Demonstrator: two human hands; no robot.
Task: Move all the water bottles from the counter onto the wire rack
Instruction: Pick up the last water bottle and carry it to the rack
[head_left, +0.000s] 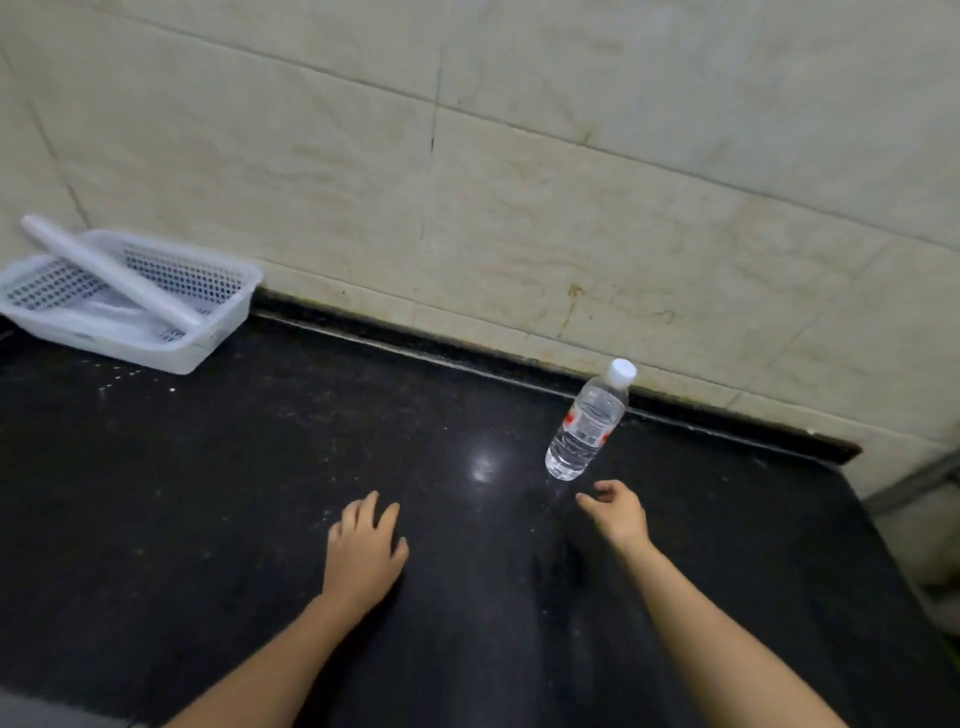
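One clear water bottle (588, 422) with a white cap and a red-and-white label stands upright on the black counter (208, 493), near the back wall. My right hand (618, 512) hovers just in front of the bottle's base, fingers apart and curled, holding nothing. My left hand (363, 545) lies palm down over the counter to the left of the bottle, fingers spread, empty. No wire rack is in view.
A white perforated plastic basket (208, 291) sits at the back left of the counter with a white rod (104, 270) lying across it. A tiled wall (519, 182) runs behind. The counter's right end (852, 467) drops off beside a pale ledge.
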